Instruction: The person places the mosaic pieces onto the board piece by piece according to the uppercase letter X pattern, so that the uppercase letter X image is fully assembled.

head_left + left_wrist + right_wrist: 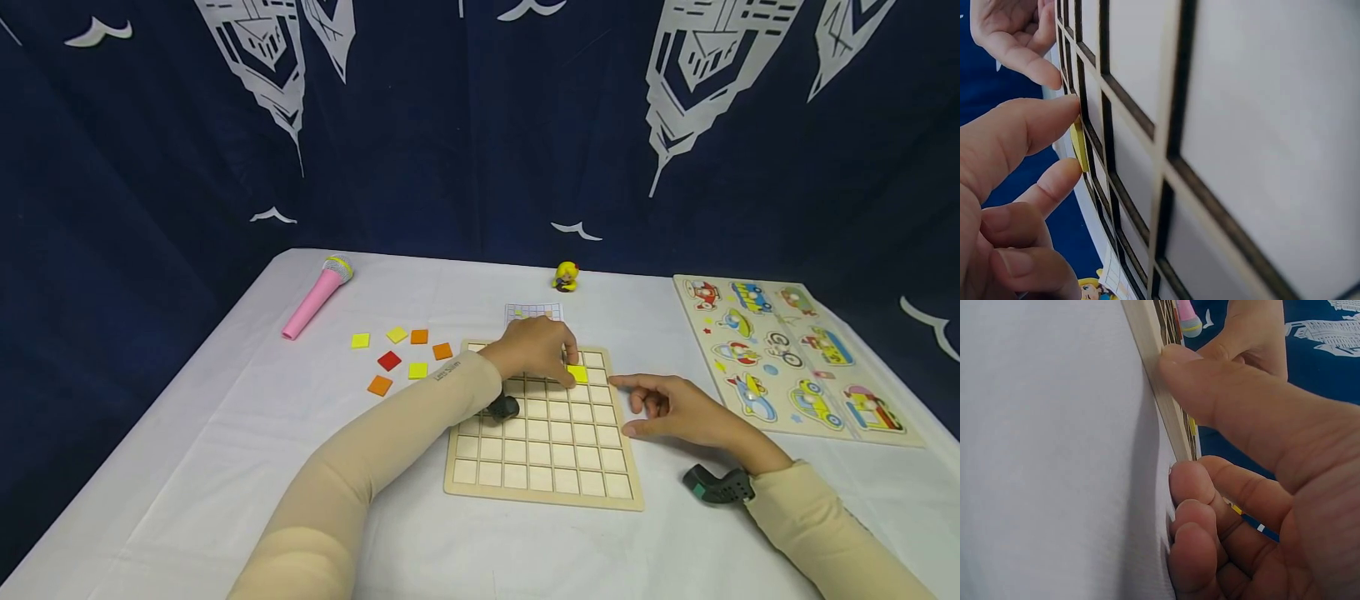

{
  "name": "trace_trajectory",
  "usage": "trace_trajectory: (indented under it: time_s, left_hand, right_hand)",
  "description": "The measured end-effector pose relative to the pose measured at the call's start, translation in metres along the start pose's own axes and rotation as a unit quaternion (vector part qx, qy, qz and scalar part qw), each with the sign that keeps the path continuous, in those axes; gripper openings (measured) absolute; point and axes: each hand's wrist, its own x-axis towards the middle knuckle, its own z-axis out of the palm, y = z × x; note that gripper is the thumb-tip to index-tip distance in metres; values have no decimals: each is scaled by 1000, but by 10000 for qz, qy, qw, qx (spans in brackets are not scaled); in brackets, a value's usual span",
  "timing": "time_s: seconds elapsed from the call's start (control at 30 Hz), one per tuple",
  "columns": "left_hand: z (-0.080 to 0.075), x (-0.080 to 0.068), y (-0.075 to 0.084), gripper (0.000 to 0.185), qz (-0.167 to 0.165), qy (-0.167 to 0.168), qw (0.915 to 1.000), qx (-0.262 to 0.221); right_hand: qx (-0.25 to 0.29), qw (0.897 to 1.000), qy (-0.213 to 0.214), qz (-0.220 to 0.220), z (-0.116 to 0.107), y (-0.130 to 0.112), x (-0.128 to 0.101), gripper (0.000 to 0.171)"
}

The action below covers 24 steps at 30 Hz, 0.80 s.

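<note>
Left hand pinching yellow tile by edges, thumb and forefinger, over grid board upper right. Right hand steadying board edge, index straight, others curled. Tile likely thin, light, stiff, slick; best gripped at rim.

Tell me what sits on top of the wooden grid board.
One yellow tile lies in a cell of the wooden grid board, pinched by the left hand. The cells under that hand are hidden. The right hand touches the board's right edge.

Far left on my white tablecloth lies a pink toy microphone; a small yellow figurine stands behind; a wooden vehicle puzzle board lies right.
</note>
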Motion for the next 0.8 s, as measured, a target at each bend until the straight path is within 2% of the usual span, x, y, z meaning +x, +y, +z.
trace_trajectory:
  time_s: [0.27, 0.43, 0.63, 0.8]
  left_hand:
    - [-5, -6, -2, 23, -70, 79, 9999, -109]
    - [-11, -17, 1, 23, 25, 162, 9998, -65]
    - [-15, -37, -3, 24, 316, 374, 9984, -294]
    - [-20, -52, -13, 24, 648, 227, 9953, -686]
  right_hand:
    - [-8, 10000, -1, 8, 0, -1, 0, 62]
    - [-31, 10000, -9, 39, 0, -1, 0, 63]
    - [-29, 10000, -19, 64, 0, 0, 0, 63]
    - [-6, 10000, -33, 82, 0, 0, 0, 63]
